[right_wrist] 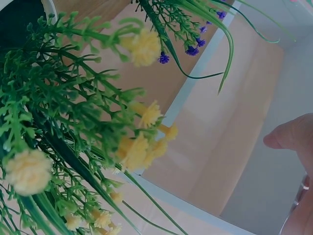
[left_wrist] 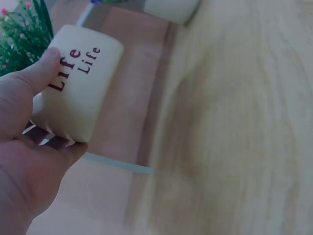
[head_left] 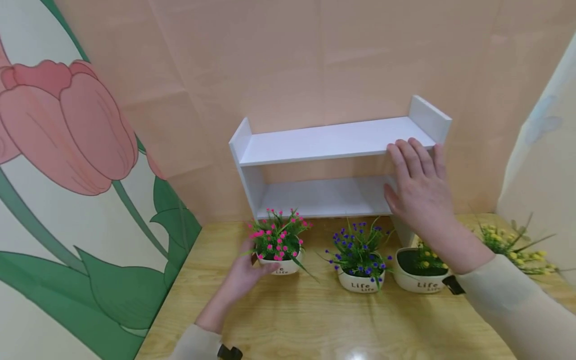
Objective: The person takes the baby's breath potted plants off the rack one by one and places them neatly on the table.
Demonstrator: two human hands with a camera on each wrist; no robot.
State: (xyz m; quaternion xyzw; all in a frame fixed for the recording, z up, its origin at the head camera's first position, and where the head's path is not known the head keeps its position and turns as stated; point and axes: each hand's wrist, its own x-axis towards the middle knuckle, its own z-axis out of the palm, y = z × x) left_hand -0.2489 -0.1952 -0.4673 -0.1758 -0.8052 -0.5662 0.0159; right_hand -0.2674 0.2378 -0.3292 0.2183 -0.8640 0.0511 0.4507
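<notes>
My left hand (head_left: 245, 275) grips the white flowerpot of pink flowers (head_left: 281, 242) at its left side, in front of the shelf's left end. In the left wrist view the thumb presses the pot's front (left_wrist: 93, 73), by the "Life" lettering, and the fingers go under and behind it. My right hand (head_left: 423, 187) rests with fairly straight fingers on the front edge of the white two-tier shelf (head_left: 328, 140), near its right end. Its thumb (right_wrist: 283, 134) stands apart from the fingers, below the upper board.
A pot of purple flowers (head_left: 362, 282) stands on the wooden table (head_left: 288, 320) before the shelf. Right of it, a pot of yellow flowers (head_left: 418, 285) sits partly under my right forearm. More yellow flowers (head_left: 517, 250) spread beyond the sleeve. A tulip-painted wall (head_left: 67, 125) borders the left.
</notes>
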